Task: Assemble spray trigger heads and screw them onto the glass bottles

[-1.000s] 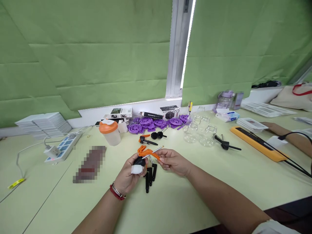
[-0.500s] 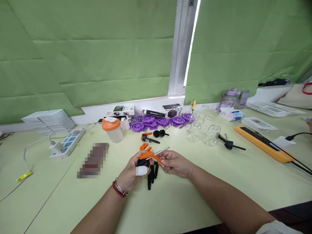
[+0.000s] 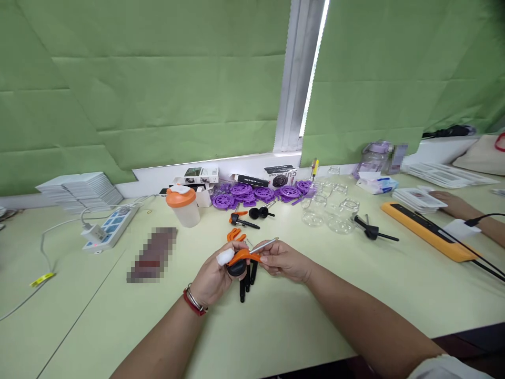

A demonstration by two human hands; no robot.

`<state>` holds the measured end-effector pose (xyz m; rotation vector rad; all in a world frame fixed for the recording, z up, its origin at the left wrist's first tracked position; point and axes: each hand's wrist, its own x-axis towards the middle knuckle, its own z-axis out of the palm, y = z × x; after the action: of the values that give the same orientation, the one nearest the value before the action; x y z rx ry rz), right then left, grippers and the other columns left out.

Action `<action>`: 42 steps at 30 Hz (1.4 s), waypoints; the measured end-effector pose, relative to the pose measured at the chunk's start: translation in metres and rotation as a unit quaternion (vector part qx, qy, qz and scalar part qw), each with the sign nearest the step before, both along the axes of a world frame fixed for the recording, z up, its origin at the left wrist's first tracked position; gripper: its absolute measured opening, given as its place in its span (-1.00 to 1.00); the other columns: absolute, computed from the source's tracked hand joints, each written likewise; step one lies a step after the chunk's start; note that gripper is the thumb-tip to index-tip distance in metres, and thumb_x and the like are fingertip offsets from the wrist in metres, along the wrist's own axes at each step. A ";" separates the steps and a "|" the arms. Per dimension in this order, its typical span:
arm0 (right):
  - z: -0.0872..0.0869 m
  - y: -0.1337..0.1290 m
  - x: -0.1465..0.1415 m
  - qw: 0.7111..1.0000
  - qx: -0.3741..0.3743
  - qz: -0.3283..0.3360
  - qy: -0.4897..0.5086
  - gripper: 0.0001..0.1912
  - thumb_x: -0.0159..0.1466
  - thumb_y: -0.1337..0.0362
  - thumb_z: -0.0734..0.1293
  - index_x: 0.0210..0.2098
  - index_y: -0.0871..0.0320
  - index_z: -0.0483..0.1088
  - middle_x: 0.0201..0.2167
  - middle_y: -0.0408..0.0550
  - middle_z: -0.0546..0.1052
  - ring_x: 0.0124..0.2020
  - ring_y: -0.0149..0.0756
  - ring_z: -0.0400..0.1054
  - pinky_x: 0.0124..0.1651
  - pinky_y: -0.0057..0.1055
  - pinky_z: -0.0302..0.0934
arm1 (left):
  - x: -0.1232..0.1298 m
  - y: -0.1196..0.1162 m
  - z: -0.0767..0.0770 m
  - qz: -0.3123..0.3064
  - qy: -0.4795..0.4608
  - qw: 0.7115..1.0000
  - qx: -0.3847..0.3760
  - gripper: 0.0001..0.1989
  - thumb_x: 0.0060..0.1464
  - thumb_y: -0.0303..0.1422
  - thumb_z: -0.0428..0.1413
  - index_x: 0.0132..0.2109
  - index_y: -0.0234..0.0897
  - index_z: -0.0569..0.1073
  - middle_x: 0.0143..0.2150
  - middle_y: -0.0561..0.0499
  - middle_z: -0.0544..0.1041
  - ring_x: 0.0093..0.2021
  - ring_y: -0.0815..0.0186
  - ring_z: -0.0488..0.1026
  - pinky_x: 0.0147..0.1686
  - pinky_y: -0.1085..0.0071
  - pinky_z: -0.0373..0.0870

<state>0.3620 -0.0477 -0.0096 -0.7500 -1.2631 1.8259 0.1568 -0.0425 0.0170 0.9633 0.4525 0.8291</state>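
Note:
My left hand [image 3: 216, 273], its thumb wrapped in white, is closed round a round black part [image 3: 237, 268]. An orange curved piece [image 3: 241, 256] lies against the black part, and its right end is between the fingers of my right hand [image 3: 284, 260]. A thin metal rod [image 3: 265, 245] slants up to the right from the orange piece, beside my right fingers. Several black tubes [image 3: 242, 290] lie on the table just beneath my hands. More orange pieces [image 3: 235, 235] rest just beyond them.
Behind my hands are black parts [image 3: 246, 222], purple wheels [image 3: 263, 193], small boxes [image 3: 202, 175] and an orange-lidded cup [image 3: 183, 206]. Clear glass jars [image 3: 340, 221] and a yellow bar [image 3: 426, 231] stand right. Another person's hand [image 3: 453, 204] touches white trays [image 3: 420, 199] at far right.
My left hand has turned, bringing the black part's round face into view below the orange piece. The other person's hand has come in at the far right.

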 end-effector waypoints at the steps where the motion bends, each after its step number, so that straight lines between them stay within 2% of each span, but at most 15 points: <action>1: -0.002 0.002 0.000 0.999 0.007 -0.025 -0.019 -0.61 0.13 0.10 0.38 -0.13 0.19 0.36 -0.61 -0.25 0.32 -0.68 -0.58 -0.04 -0.59 -0.54 -0.20 | -0.001 0.001 0.001 0.017 -0.003 1.000 0.004 -0.74 0.15 -0.26 -0.01 -0.13 -0.33 0.43 -0.35 -0.10 0.43 -0.46 0.35 0.32 -0.44 0.39 0.24; 3: -0.006 0.005 0.001 0.990 0.039 -0.102 -0.089 -0.66 0.20 0.06 0.30 -0.17 0.19 0.36 -0.54 -0.19 0.39 -0.64 -0.55 0.04 -0.55 -0.53 -0.10 | -0.004 0.004 0.004 0.065 -0.014 0.998 0.009 -0.74 0.15 -0.26 0.00 -0.12 -0.33 0.42 -0.34 -0.09 0.44 -0.42 0.32 0.35 -0.41 0.39 0.27; 6: -0.011 0.009 0.003 0.940 0.133 -0.188 -0.250 -0.79 0.21 0.17 0.28 -0.29 0.20 0.41 -0.42 -0.10 0.44 -0.51 -0.46 0.19 -0.42 -0.47 0.07 | -0.009 0.010 0.006 0.139 -0.035 0.990 0.009 -0.76 0.15 -0.26 0.02 -0.13 -0.33 0.42 -0.29 -0.08 0.45 -0.41 0.34 0.35 -0.39 0.39 0.30; 8: -0.011 0.009 0.002 0.897 0.214 -0.183 -0.341 -0.85 0.19 0.28 0.28 -0.29 0.18 0.45 -0.33 -0.06 0.46 -0.41 -0.40 0.26 -0.34 -0.44 0.12 | -0.010 0.014 0.006 0.175 -0.045 0.983 0.008 -0.79 0.13 -0.28 0.04 -0.16 -0.32 0.42 -0.29 -0.07 0.44 -0.42 0.36 0.34 -0.39 0.38 0.31; 12: -0.006 0.009 -0.006 0.817 0.322 -0.159 -0.450 -0.78 0.21 0.39 0.22 -0.23 0.14 0.48 -0.20 -0.02 0.45 -0.27 -0.33 0.32 -0.20 -0.41 0.15 | -0.009 0.016 0.002 0.203 -0.039 0.978 0.008 -0.80 0.11 -0.29 0.06 -0.17 -0.31 0.41 -0.34 -0.04 0.44 -0.45 0.37 0.34 -0.41 0.39 0.31; 15: -0.004 0.016 -0.008 0.775 0.316 -0.164 -0.522 -0.76 0.21 0.41 0.21 -0.23 0.17 0.49 -0.20 -0.01 0.45 -0.22 -0.31 0.33 -0.15 -0.41 0.13 | -0.007 0.017 0.000 0.200 -0.029 0.979 0.009 -0.79 0.10 -0.29 0.07 -0.15 -0.32 0.40 -0.35 -0.04 0.44 -0.46 0.38 0.35 -0.43 0.40 0.30; 21: -0.007 0.027 -0.006 0.730 0.241 -0.170 -0.616 -0.80 0.14 0.19 0.31 -0.32 0.17 0.48 -0.27 -0.02 0.46 -0.31 -0.29 0.33 -0.32 -0.42 0.07 | -0.005 0.017 -0.001 0.207 -0.009 0.978 0.010 -0.82 0.12 -0.29 0.04 -0.17 -0.29 0.39 -0.34 -0.03 0.45 -0.47 0.40 0.34 -0.43 0.42 0.26; 25: -0.004 0.029 -0.014 0.699 0.223 -0.161 -0.660 -0.85 0.13 0.23 0.30 -0.36 0.15 0.46 -0.28 -0.02 0.49 -0.29 -0.27 0.34 -0.36 -0.43 0.03 | -0.005 0.017 -0.004 0.215 0.006 0.977 0.015 -0.80 0.12 -0.27 0.05 -0.16 -0.28 0.39 -0.34 -0.01 0.44 -0.47 0.39 0.33 -0.42 0.41 0.25; 28: 0.000 0.032 -0.020 0.688 0.205 -0.144 -0.681 -0.87 0.13 0.28 0.28 -0.42 0.16 0.46 -0.35 0.01 0.51 -0.33 -0.24 0.37 -0.40 -0.42 0.02 | -0.006 0.019 -0.008 0.217 0.013 0.976 0.023 -0.78 0.14 -0.24 0.04 -0.15 -0.28 0.38 -0.34 0.00 0.43 -0.46 0.39 0.34 -0.41 0.41 0.24; 32: 0.004 0.037 -0.023 0.690 0.180 -0.129 -0.689 -0.89 0.08 0.32 0.29 -0.46 0.18 0.47 -0.46 0.04 0.51 -0.41 -0.23 0.37 -0.45 -0.42 0.02 | -0.008 0.022 -0.012 0.225 0.020 0.974 0.027 -0.78 0.14 -0.23 0.04 -0.14 -0.27 0.38 -0.35 0.01 0.42 -0.46 0.40 0.34 -0.41 0.42 0.24; 38: 0.009 0.037 -0.025 0.696 0.174 -0.134 -0.683 -0.91 0.03 0.35 0.30 -0.49 0.22 0.44 -0.48 0.09 0.51 -0.44 -0.19 0.37 -0.47 -0.42 -0.01 | -0.007 0.022 -0.011 0.231 0.029 0.972 0.027 -0.77 0.13 -0.23 0.04 -0.14 -0.28 0.37 -0.36 0.03 0.40 -0.45 0.40 0.34 -0.39 0.40 0.25; 42: 0.015 0.035 -0.017 0.709 0.183 -0.166 -0.661 -0.87 0.07 0.39 0.24 -0.41 0.23 0.42 -0.42 0.08 0.50 -0.44 -0.24 0.34 -0.48 -0.44 -0.01 | -0.006 0.021 -0.010 0.227 0.029 0.973 0.023 -0.77 0.12 -0.21 0.06 -0.16 -0.27 0.38 -0.35 0.02 0.41 -0.45 0.39 0.33 -0.39 0.39 0.24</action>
<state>0.3454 -0.0130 0.0052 -2.0304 -2.0178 0.4641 0.1506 -0.0217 0.0070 0.9419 0.7219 1.2299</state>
